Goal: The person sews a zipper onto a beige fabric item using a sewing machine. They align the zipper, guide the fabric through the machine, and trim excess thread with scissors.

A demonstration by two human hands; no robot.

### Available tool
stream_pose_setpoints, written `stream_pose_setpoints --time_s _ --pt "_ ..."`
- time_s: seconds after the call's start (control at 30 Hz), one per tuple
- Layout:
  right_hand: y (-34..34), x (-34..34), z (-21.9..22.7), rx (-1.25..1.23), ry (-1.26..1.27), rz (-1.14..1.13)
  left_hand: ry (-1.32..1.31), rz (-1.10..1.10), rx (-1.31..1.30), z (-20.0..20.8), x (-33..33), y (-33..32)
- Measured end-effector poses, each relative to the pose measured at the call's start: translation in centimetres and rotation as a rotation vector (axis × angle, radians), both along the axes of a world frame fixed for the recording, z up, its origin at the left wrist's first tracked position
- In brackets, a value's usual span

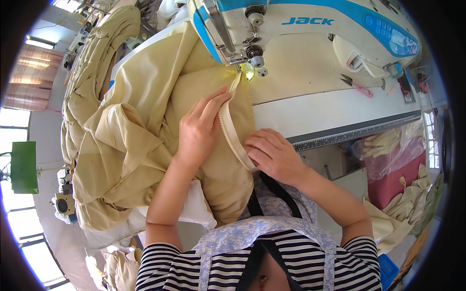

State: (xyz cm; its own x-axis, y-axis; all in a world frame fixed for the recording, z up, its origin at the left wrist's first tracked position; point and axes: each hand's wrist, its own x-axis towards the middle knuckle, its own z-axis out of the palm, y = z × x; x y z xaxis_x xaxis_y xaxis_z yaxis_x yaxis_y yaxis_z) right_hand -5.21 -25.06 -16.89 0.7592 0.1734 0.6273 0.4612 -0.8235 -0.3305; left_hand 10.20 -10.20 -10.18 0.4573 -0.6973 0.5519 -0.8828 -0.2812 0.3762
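Taking the sewing machine (301, 14) as landmark, your cream zipper tape (230, 131) lies lengthwise from its needle area back toward you, bowed over the tan fabric (201, 189). Your left hand (201, 123) is nearer the machine, fingers extended rather than clenched, with the tape just rightward; your right hand (274, 153), farther back, curls its fingers onto the tape's near end, gripping it from the right.
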Motion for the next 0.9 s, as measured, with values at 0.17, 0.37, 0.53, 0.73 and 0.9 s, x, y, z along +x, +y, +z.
stream_pose_setpoints --time_s 0.17,0.37,0.53,0.73,0.9 --pt "-1.0 0.8 -0.6 0.021 -0.097 0.226 -0.083 -0.165 0.067 -0.6 1.9 -1.0" --pt "-1.7 0.9 0.2 0.067 -0.071 0.351 -0.249 -0.303 0.166 -1.8 2.7 -1.5" --pt "-2.0 1.1 0.4 0.272 0.049 0.412 -0.231 -0.308 0.197 -2.2 2.8 -1.6" --pt "-2.2 0.9 0.4 0.230 0.120 0.388 -0.243 -0.326 0.209 -2.4 2.8 -1.8" --pt "-2.4 0.7 0.8 0.250 0.176 0.369 -0.234 -0.342 0.228 -2.5 2.7 -1.7"
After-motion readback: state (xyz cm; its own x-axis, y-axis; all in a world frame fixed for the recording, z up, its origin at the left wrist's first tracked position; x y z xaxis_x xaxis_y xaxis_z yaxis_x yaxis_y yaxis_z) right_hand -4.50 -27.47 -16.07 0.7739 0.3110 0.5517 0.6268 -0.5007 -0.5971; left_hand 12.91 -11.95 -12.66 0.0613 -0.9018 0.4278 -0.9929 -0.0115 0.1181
